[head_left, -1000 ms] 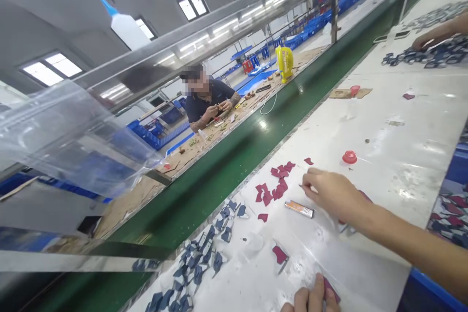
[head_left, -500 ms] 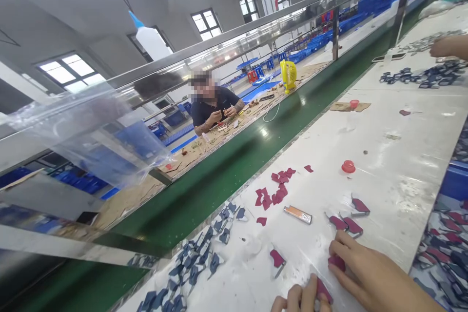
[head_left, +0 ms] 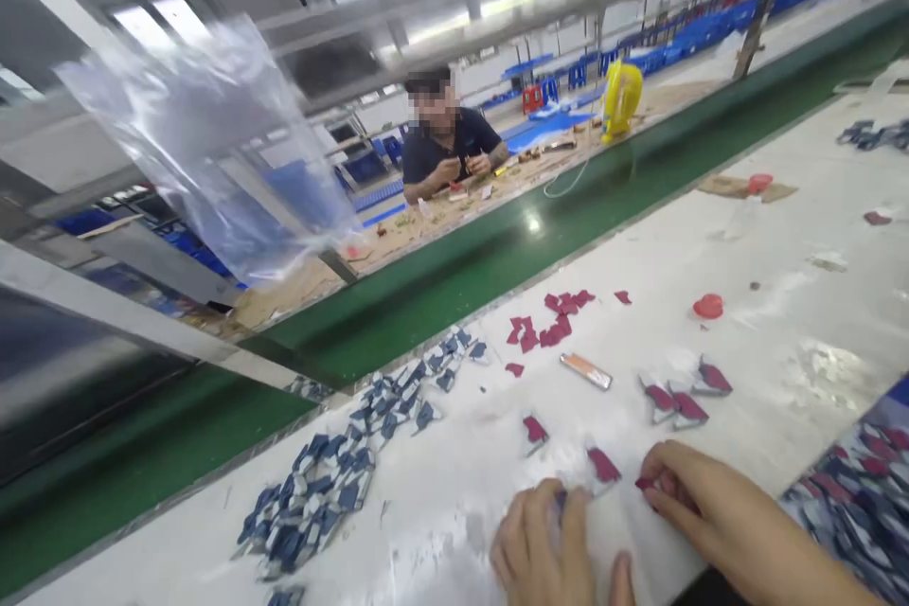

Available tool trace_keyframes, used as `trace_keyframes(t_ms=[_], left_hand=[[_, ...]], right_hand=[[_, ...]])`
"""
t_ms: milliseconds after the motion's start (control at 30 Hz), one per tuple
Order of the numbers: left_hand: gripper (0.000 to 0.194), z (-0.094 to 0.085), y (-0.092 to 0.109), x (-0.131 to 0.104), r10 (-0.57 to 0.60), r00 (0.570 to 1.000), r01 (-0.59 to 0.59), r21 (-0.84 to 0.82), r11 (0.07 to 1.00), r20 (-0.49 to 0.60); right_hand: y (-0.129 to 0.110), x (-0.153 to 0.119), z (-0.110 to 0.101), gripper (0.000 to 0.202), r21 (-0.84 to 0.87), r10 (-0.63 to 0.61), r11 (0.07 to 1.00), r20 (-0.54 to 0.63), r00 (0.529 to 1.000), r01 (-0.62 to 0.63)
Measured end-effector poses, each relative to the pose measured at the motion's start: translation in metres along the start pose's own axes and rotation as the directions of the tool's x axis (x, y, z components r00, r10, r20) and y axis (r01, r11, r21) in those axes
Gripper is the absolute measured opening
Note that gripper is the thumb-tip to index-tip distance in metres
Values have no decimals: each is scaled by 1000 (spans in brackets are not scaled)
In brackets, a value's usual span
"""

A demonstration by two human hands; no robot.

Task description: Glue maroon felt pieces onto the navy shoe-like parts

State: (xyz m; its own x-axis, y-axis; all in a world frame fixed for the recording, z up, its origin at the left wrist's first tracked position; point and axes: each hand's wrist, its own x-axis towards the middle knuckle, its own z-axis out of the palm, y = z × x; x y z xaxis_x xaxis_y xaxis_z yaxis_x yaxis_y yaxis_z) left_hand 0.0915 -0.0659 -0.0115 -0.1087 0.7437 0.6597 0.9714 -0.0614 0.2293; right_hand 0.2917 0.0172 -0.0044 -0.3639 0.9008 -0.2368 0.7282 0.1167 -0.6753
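My left hand (head_left: 546, 544) rests flat on the white table (head_left: 781, 284) at the bottom middle, fingertips touching a small piece with a dark red face (head_left: 603, 466). My right hand (head_left: 703, 507) comes in from the lower right and pinches a small dark red piece (head_left: 648, 483) between thumb and finger. Three similar red-faced pieces (head_left: 682, 398) lie just beyond my right hand. Farther off lie an orange lighter (head_left: 586, 371) and a scatter of dark red pieces (head_left: 550, 327).
A heap of blue-grey pieces (head_left: 341, 473) covers the table's left part. A red cap (head_left: 708, 306) lies to the right. A green conveyor belt (head_left: 440, 294) runs past the table's far edge. Across it a person (head_left: 447, 147) sits working. A clear plastic bag (head_left: 205, 151) hangs upper left.
My right hand drew back from the red scatter near the lighter to the table's near edge and now pinches a red piece. My left hand came further into view. The view tilted down.
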Motion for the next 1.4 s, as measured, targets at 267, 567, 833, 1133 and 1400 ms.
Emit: trace_keyframes(t_ms=[267, 567, 833, 1133, 1400], left_hand=[[43, -43, -3, -11, -238, 900, 227, 72, 971, 364], [29, -26, 4, 3, -208, 889, 247, -45, 968, 409], [19, -22, 14, 5, -182, 879, 279, -166, 946, 441], [18, -21, 11, 6, -183, 880, 292, -195, 936, 439], [23, -21, 11, 5, -184, 868, 303, -198, 932, 461]], right_hand=[[-26, -28, -29, 29, 172, 27, 984, 71, 997, -39], [-47, -28, -11, 23, 560, 41, 809, 249, 968, -178], [-54, -14, 6, 29, 709, 116, 637, 299, 947, -302], [-54, -8, 8, 23, 684, 135, 657, 306, 942, -316], [-59, -4, 9, 15, 662, 145, 675, 315, 938, -327]])
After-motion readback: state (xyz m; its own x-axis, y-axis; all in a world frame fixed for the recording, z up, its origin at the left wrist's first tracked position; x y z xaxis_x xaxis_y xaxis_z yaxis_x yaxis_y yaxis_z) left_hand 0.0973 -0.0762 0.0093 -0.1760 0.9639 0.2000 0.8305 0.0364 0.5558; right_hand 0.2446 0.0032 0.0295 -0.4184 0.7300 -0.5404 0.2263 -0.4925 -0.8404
